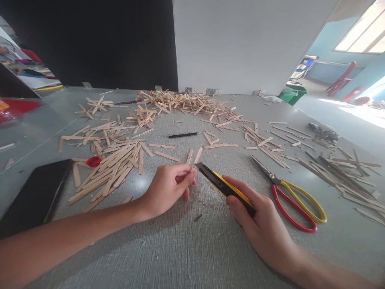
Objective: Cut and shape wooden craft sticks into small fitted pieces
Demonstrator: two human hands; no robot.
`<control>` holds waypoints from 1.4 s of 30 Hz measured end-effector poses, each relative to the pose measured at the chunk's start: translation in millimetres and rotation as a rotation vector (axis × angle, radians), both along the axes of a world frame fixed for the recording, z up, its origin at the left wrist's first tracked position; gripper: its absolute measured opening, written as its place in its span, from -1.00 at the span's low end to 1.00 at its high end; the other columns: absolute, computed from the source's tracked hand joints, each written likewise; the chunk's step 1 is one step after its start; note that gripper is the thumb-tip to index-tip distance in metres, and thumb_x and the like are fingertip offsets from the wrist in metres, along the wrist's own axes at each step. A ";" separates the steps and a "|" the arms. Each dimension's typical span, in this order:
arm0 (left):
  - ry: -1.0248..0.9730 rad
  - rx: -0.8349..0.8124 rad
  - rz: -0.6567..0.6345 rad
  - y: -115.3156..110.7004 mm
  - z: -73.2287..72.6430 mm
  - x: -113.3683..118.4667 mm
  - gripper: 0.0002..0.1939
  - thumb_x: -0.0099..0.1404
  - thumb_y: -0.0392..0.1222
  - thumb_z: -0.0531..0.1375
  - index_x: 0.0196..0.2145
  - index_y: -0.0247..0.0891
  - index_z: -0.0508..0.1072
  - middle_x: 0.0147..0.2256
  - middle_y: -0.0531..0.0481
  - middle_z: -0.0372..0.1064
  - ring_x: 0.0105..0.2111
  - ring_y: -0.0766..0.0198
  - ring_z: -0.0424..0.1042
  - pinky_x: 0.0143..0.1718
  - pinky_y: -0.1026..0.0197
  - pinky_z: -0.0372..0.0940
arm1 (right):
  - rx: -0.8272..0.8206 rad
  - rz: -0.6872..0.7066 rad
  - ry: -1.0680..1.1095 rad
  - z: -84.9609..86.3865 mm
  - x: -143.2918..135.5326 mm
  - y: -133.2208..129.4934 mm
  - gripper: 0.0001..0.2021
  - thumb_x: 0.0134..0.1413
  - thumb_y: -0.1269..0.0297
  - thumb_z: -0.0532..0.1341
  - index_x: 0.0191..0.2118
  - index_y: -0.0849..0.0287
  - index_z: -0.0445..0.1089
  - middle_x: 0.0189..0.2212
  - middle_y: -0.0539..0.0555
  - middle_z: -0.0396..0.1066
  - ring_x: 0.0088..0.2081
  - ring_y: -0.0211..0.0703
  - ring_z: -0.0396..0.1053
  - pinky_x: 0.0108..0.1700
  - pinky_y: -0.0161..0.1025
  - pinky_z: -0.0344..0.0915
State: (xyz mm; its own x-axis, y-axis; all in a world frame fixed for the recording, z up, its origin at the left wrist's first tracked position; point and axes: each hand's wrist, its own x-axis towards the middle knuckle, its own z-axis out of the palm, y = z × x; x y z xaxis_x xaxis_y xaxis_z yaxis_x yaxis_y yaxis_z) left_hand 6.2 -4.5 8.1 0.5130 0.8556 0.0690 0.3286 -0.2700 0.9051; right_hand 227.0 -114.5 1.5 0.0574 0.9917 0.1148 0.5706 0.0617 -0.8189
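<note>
My left hand (173, 184) is closed in a pinch over the middle of the table. Small wooden craft stick pieces (189, 156) rise just beyond its fingertips; at least one appears pinched, though the fingers partly hide it. A black and yellow utility knife (230, 186) is gripped in my right hand (258, 216). Its tip points up and left, close beside my left fingertips. Whether the blade touches the wood, I cannot tell. Scissors (281, 188) with one red and one yellow handle lie partly spread to the right of my right hand.
Craft sticks lie heaped at the left (111, 172), with a pile of pieces (186, 102) along the back panel (240, 44). A black pen (184, 135) lies mid-table. A phone (36, 196) and a red cap (94, 161) are at the left; dark strips (339, 176) lie far right.
</note>
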 end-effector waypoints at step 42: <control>0.195 0.382 0.069 -7.6 -8.0 -1.6 -0.71 0.57 -0.20 0.06 -0.35 -0.18 0.40 -0.58 0.18 0.30 -0.63 0.35 0.26 -0.53 0.30 0.13 | 0.124 0.083 -0.058 0.9 -16.4 -6.3 -0.50 0.47 0.29 0.04 0.37 0.37 0.37 -0.57 -0.04 0.42 -0.64 -0.26 0.21 -0.58 -0.28 0.22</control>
